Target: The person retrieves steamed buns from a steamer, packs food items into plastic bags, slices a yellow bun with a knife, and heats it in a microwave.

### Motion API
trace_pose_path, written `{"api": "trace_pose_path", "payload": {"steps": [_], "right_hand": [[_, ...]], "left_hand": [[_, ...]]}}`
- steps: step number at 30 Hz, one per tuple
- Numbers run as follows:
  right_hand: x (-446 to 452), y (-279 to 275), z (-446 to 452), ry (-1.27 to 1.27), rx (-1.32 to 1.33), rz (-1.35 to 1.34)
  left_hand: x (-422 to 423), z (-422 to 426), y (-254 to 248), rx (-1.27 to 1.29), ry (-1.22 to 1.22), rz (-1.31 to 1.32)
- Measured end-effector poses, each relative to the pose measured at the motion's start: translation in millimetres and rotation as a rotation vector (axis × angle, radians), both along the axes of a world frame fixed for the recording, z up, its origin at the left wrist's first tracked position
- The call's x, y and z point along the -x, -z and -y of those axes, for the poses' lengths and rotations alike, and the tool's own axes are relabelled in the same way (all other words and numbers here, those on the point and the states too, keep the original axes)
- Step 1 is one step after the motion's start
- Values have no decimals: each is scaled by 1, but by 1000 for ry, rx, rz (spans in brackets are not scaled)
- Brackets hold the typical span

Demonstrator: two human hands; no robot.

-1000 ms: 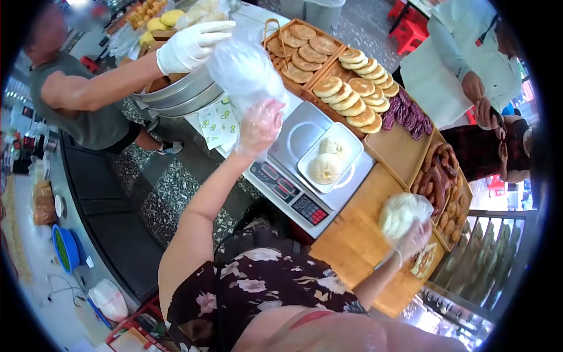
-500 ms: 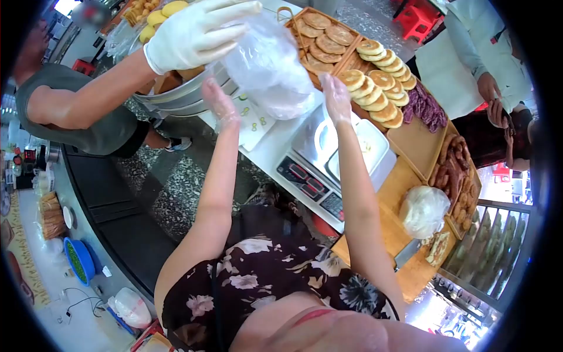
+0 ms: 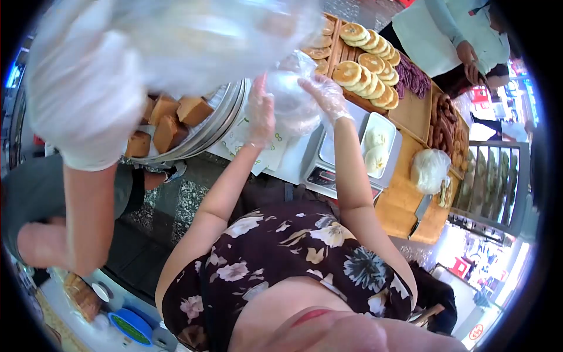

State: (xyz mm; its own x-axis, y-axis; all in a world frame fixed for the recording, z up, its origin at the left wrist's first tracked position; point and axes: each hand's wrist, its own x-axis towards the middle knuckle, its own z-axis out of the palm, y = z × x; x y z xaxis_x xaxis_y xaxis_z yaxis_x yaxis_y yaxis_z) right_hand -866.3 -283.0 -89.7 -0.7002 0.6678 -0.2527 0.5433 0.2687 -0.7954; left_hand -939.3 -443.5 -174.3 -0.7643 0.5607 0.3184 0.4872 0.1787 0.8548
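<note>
A bunch of clear plastic bags (image 3: 287,97) lies on the white counter in front of me. My left hand (image 3: 260,114), in a clear plastic glove, is along its left side with the fingers stretched upward. My right hand (image 3: 326,97), gloved the same way, reaches in from the right with bent fingers on the thin plastic. Under my right forearm is a scale (image 3: 321,178), and a white tray (image 3: 386,136) with two pale buns (image 3: 376,149) sits beside it. Printed paper sheets (image 3: 271,152) lie below my left hand.
Close on the left, a co-worker's white-gloved hand (image 3: 88,88) holds up a blurred plastic bag (image 3: 205,47). Steamer trays (image 3: 226,120) hold brown cake blocks (image 3: 170,132). Stacked flatbreads (image 3: 366,76) stand at the back right; a knife (image 3: 420,214) lies on the wooden board (image 3: 393,205).
My view has shifted. My hands have come closer together around the plastic bags. The co-worker's gloved arm has swung nearer and now carries a bag. The buns in the tray show more clearly.
</note>
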Motion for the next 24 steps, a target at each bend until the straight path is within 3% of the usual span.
{"api": "trace_pose_path", "payload": {"steps": [1,3,5,6,8,10,12,14,16,17,18,20,21,24], "right_hand": [[-1,2,1,18,2,4],[-7,17,-6,40,-44,-32],[-20,53,-21,82,-59,-294],[-24,19,-1,190,131,-464],[-39,19,-10,266,136,-415],[-48,15,-10,305,808,-812],[-55,13,-22,351,1218,-759],[-55,65,-46,287,1131,-782],[-55,89,-59,217,1000,-830],[-48,78,-54,391,927,-700],[-46,80,-54,298,880,-717],[-39,80,-58,221,783,-718],[-36,84,-59,218,775,-734],[-26,108,-63,230,583,-639]], "left_hand": [[-7,0,-27,-318,33,-22],[-11,1,-11,-240,48,-18],[-10,1,-5,-150,45,-61],[-14,4,-8,-129,41,-94],[-18,8,-13,-90,92,-102],[-25,11,-18,-33,101,-134],[-36,20,-18,24,134,-160],[-30,23,-6,192,109,-248],[-12,23,8,88,71,-351],[2,13,11,-77,-50,-452],[18,3,5,-97,-39,-484],[40,-11,-5,-239,-10,-262],[46,-9,3,-63,128,-174],[40,-12,19,-35,197,-118]]}}
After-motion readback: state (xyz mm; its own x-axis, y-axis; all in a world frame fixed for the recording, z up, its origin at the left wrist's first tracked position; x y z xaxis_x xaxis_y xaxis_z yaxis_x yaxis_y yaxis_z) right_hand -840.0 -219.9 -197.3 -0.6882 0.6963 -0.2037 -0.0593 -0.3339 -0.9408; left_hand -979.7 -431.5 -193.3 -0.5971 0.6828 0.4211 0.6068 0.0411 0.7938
